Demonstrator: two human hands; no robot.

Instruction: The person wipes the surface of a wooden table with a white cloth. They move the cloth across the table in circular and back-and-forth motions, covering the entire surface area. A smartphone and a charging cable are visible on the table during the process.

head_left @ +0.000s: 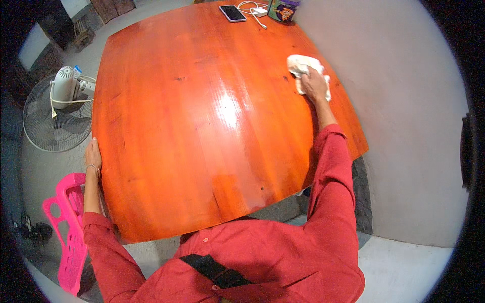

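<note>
My right hand (314, 85) is closed on a crumpled white cloth (299, 63), pressed against the glossy orange-brown wooden table (166, 116) near its right edge. Part of the cloth spreads out past my knuckles and beside my wrist. On the other side, my left hand (93, 153) grips the table's left edge, a thin bracelet round its wrist. Some of the left fingers are hidden at the edge.
A dark-screened phone (232, 13), a white charger with cable (259, 11) and a dark printed tub (282, 10) sit at the table's far end. A standing fan (63, 111) and pink plastic chair (75, 252) are at left. A pale wall (404, 111) borders the right side.
</note>
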